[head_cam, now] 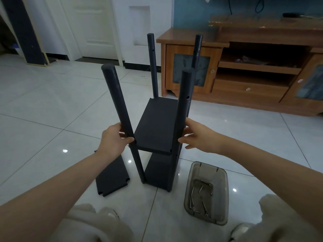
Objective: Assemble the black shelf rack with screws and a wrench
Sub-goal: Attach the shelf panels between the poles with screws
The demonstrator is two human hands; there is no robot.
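Two shelves look fitted so far on the rack [157, 126]: an upper shelf [153, 137] about halfway up and a lower shelf [160, 172] close to the floor. It stands on the floor tiles [52, 110] right in front of the person, slightly left of centre.

Only the head view to go on. The left hand [111, 140] grips the near-left post [115, 95] at the level of the upper shelf, fingers curled behind it and thumb across the front. The right hand [199, 137] is against the near-right post [183, 98] at the same height. Its fingers look mostly straight, with fingertips and thumb touching rather than wrapped.

My guess is they're steadying or squaring the frame at that joint. One spare panel [111, 177] lies flat on the tiles just left of the rack, so I'd say it goes on top next. Empty holes show higher up the posts. That move probably needs the panel's notched corners lined up on all four posts, then screws [201, 189] from the tray [223, 198] at near right. A bent metal piece [191, 196] in there may be the wrench, but I can't say for sure.

Materials: the posts are round matte dark tubes with capped ends. The shelves are flat dark boards with a dull finish. The tray is smoky see-through plastic with rounded corners, the screws are thin and shiny, and the tiles are glossy and reflective. A brown wooden cabinet [244, 88] sits far right.
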